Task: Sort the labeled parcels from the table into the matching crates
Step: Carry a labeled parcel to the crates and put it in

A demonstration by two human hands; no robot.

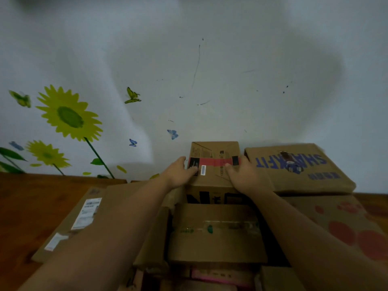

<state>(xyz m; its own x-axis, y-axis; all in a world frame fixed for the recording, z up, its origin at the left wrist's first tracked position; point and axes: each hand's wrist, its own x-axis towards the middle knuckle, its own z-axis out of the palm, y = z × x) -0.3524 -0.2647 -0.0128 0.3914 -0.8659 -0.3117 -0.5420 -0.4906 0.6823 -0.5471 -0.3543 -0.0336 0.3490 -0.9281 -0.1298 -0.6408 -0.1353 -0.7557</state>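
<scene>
The left hand [180, 171] and right hand [244, 175] grip the red-banded parcel [214, 162] by its sides, fingers seemingly curled over the edges; best lift it straight up, kept level

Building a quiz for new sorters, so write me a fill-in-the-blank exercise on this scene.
The left hand and right hand grip a brown cardboard box crossed by a ___ tape band.
The flat cardboard box right of it bears ___ lettering.
The flat cardboard parcel beside the left forearm carries a ___ rectangular label.
Missing: red; blue; white.
</scene>
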